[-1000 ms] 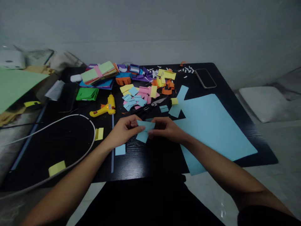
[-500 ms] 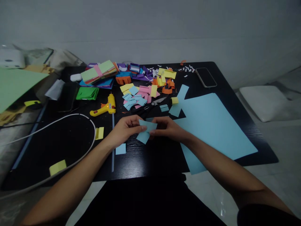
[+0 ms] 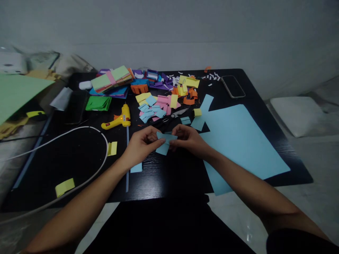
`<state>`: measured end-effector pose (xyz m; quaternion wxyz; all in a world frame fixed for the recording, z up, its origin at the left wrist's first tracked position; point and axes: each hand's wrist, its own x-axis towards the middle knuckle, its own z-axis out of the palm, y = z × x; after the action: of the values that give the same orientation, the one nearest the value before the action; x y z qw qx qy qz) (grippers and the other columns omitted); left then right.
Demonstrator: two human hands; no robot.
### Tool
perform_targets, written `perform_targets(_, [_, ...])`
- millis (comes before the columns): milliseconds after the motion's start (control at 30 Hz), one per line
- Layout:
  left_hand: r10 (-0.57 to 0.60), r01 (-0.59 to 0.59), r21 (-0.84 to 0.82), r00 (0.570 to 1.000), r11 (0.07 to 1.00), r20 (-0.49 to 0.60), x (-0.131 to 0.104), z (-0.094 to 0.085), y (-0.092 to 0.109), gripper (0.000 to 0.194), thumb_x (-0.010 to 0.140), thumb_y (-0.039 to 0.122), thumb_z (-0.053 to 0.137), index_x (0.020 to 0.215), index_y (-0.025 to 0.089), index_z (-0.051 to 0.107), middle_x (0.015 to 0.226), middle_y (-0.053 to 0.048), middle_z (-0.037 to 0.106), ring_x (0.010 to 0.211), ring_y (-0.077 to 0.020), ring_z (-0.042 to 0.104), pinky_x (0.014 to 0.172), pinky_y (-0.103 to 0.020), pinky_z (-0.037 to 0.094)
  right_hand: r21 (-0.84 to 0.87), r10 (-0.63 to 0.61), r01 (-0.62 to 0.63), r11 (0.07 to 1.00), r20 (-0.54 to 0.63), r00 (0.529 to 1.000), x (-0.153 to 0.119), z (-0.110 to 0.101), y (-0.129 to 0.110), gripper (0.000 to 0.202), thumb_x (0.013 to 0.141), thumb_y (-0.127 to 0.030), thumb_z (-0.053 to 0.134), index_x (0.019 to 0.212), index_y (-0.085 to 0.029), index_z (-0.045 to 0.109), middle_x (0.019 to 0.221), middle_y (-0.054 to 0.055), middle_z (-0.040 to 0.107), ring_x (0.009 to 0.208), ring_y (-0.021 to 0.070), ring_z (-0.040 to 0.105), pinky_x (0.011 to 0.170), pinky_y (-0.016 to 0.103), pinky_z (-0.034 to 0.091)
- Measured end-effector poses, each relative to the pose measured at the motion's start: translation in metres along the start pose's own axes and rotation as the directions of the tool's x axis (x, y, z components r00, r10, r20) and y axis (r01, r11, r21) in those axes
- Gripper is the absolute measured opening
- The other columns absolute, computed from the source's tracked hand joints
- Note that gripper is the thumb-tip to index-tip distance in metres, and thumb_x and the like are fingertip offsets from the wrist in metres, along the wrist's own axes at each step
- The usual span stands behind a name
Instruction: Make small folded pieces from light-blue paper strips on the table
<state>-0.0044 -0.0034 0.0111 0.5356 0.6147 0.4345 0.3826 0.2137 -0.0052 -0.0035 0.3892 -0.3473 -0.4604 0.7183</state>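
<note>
Small light-blue paper pieces (image 3: 162, 149) are held between my two hands above the front middle of the black table. My left hand (image 3: 144, 143) pinches their left side, thumb on top. At the right side, my right hand (image 3: 187, 140) grips them between thumb and fingers. The pieces overlap, and how they join is hidden by the fingertips. Another light-blue piece (image 3: 136, 168) lies on the table below my left hand. Scissors (image 3: 179, 113) rest just beyond the hands, near a pile of blue folded pieces (image 3: 150, 112).
A yellow glue gun (image 3: 120, 118) lies left of centre, near a white cable (image 3: 105, 138) looping over the table (image 3: 159, 183). Large light-blue sheets (image 3: 238, 141) cover the right side. A phone (image 3: 233, 86) is at the back right; coloured paper stacks (image 3: 112, 79) stand at the back left.
The held paper has tilted and its lower piece has shifted slightly up and right. My right fingers have moved up and onto its right side.
</note>
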Motion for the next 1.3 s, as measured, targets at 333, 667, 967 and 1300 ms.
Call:
perform_targets(333, [0.001,-0.001,0.037,1.000,0.999,-0.013,0.001,-0.001,0.000,0.015,0.081,0.027,0.080,0.085,0.018,0.069,0.060,0.006,0.048,0.053,-0.0079,0.043,0.051,-0.020,0.036,-0.105,0.008,-0.011,0.994,-0.027,1.000,0.000,-0.001,0.004,0.034,0.076,-0.033,0.089,0.093,-0.019,0.064,0.075,-0.001,0.075,0.065,0.0144,0.073,0.064,0.028,0.061])
perform_targets(667, [0.003,-0.002,0.017,1.000,1.000,-0.019,0.001,-0.001,0.001,0.017,0.082,0.029,0.080,0.086,0.018,0.068,0.061,0.006,0.051,0.053,-0.0077,0.046,0.051,-0.020,0.036,-0.197,-0.066,0.049,0.979,-0.080,0.995,-0.003,0.004,0.002,0.034,0.075,-0.036,0.091,0.093,-0.020,0.066,0.077,-0.002,0.073,0.067,0.0132,0.070,0.067,0.027,0.058])
perform_targets(967, [0.349,-0.349,0.307,0.935,0.885,0.055,-0.003,-0.011,0.009,0.013,0.091,0.024,0.076,0.103,0.022,0.078,0.094,-0.005,0.078,0.086,-0.0186,0.071,0.082,-0.031,0.056,-0.461,-0.364,0.264,0.847,-0.141,0.921,-0.012,0.010,0.004,0.021,0.084,-0.031,0.083,0.102,-0.024,0.074,0.100,0.004,0.077,0.093,0.0204,0.073,0.088,0.036,0.060])
perform_targets(1300, [0.552,-0.500,0.442,0.833,0.745,0.012,-0.002,-0.011,0.001,0.022,0.090,0.010,0.069,0.086,0.027,0.082,0.094,-0.004,0.067,0.089,-0.0185,0.064,0.079,-0.032,0.053,0.168,0.129,-0.125,0.978,-0.014,0.992,-0.003,0.011,-0.005,0.031,0.083,-0.042,0.083,0.092,-0.015,0.074,0.088,0.005,0.074,0.080,0.0180,0.076,0.078,0.033,0.066])
